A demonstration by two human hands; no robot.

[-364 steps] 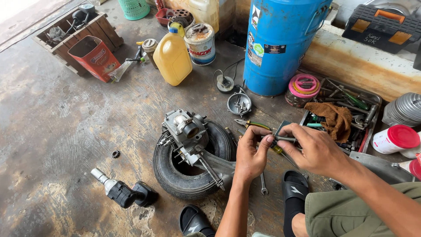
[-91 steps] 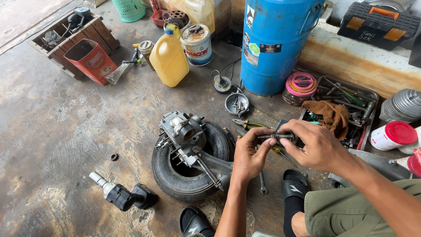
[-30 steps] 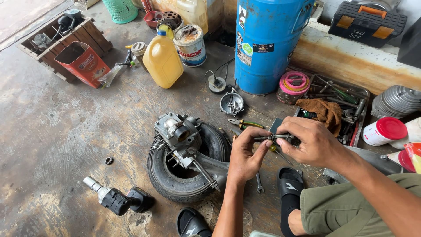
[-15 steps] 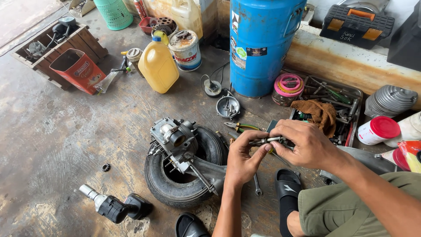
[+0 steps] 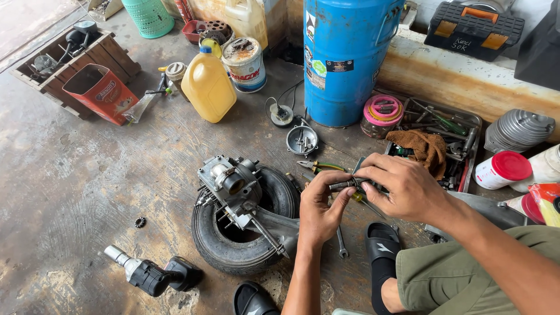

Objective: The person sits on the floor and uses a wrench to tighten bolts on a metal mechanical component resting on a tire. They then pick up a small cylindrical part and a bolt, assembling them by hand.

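Nearest the camera, a black sandal (image 5: 382, 259) is sitting on the concrete floor (image 5: 87, 175) beside the person's knee. Just above it, the left hand (image 5: 321, 207) is pinching one end of a small dark metal rod (image 5: 344, 185) between thumb and forefinger, while the right hand (image 5: 405, 186) is curling its fingers over the other end, so both hands are gripping the same part in the air above the floor. A wrench (image 5: 341, 245) is lying on the floor beneath them. To the left, an engine assembly (image 5: 230, 186) is resting tilted on top of a small black tyre (image 5: 233, 248), and a black power tool (image 5: 149, 274) is lying nearer the left edge of the floor. Beyond the hands, a metal tray of tools (image 5: 461, 125) is holding a brown rag (image 5: 426, 149). Farther still, a yellow jug (image 5: 207, 87) and a blue drum (image 5: 347, 55) are standing upright near the far wall.
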